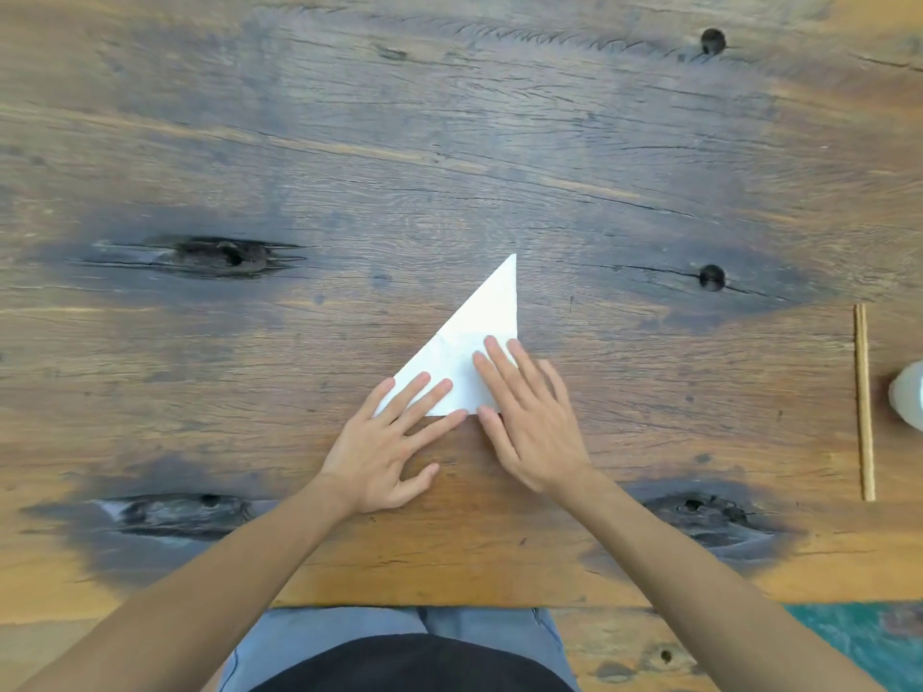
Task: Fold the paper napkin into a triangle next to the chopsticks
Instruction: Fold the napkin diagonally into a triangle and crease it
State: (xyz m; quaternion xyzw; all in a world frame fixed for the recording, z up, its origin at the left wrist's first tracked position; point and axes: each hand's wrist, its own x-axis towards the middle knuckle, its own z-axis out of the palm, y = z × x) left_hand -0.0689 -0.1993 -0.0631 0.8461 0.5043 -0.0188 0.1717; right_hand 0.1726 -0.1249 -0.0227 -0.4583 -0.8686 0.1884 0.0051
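A white paper napkin (487, 317) lies in the middle of the wooden table (449, 142), folded into a triangle with its sharp tip pointing away from me. My left hand (394, 442) lies flat with spread fingers on the napkin's near left corner. My right hand (529, 417) presses flat on the near right part, covering that corner. A pair of light wooden chopsticks (863, 402) lies far to the right, pointing away from me, well apart from the napkin.
A white rounded object (909, 394) sits at the right edge, just beyond the chopsticks. The tabletop has dark knots and cracks. Its near edge runs just in front of my lap.
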